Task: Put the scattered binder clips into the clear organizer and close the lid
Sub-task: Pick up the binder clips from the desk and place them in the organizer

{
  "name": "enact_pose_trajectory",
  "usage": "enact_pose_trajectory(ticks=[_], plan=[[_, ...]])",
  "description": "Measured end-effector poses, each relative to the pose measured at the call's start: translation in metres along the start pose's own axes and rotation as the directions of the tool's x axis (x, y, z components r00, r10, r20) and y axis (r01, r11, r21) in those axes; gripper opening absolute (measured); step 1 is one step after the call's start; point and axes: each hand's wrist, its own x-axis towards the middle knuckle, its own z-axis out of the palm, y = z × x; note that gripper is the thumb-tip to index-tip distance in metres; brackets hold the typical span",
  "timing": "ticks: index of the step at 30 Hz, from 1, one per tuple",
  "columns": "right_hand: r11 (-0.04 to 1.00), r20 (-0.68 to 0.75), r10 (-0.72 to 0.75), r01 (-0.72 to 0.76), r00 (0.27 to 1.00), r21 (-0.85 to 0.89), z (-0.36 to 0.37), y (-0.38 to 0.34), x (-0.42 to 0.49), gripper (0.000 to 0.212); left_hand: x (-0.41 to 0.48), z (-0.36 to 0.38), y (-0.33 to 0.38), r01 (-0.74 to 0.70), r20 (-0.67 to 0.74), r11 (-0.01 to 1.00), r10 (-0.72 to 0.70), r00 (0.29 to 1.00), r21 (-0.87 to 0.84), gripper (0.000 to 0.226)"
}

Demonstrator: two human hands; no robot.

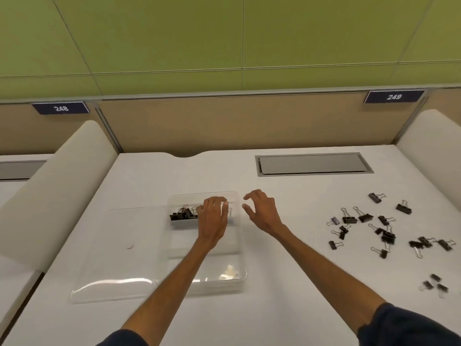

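Observation:
A clear organizer (238, 245) lies on the white desk with its lid (112, 250) swung open flat to the left. Several black binder clips (183, 214) sit in its far compartment. My left hand (214, 218) hovers over that compartment, palm down with fingers loosely spread, and I see nothing in it. Just past the organizer's right rim, my right hand (262, 211) is raised with fingers curled apart and empty. Several more black binder clips (384, 233) lie scattered on the desk to the right, with three small ones (435, 284) nearer the front.
A grey cable hatch (314, 164) is set into the desk at the back right. White padded dividers stand at the left (57, 186) and right (434, 141). A tan partition closes off the back.

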Motion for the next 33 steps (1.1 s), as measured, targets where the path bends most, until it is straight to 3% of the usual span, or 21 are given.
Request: enact_pose_trajectory(ticks=[4, 11, 17, 26, 33], plan=[[0.996, -0.020, 0.081, -0.082, 0.996, -0.024, -0.026, 0.038, -0.023, 0.024, -0.008, 0.023, 0.044, -0.039, 0.048, 0.997, 0.042, 0.998, -0.072, 0.030], [0.981, -0.025, 0.188, -0.189, 0.982, -0.038, -0.069, 0.090, -0.057, 0.028, -0.017, 0.062, 0.093, -0.111, 0.151, 0.994, 0.113, 0.982, -0.022, 0.031], [0.955, -0.015, 0.297, -0.297, 0.955, -0.014, -0.096, 0.131, -0.086, 0.028, -0.018, 0.086, 0.128, -0.091, 0.227, 0.992, 0.109, 0.968, -0.088, 0.022], [0.933, -0.054, 0.358, -0.359, 0.932, -0.013, -0.130, 0.181, -0.115, 0.025, -0.019, 0.121, 0.185, -0.171, 0.325, 0.983, 0.185, 0.928, -0.072, 0.027], [0.915, -0.067, 0.397, -0.401, 0.915, -0.054, -0.152, 0.222, -0.126, 0.023, -0.017, 0.154, 0.231, -0.172, 0.332, 0.973, 0.214, 0.919, -0.152, 0.026]])
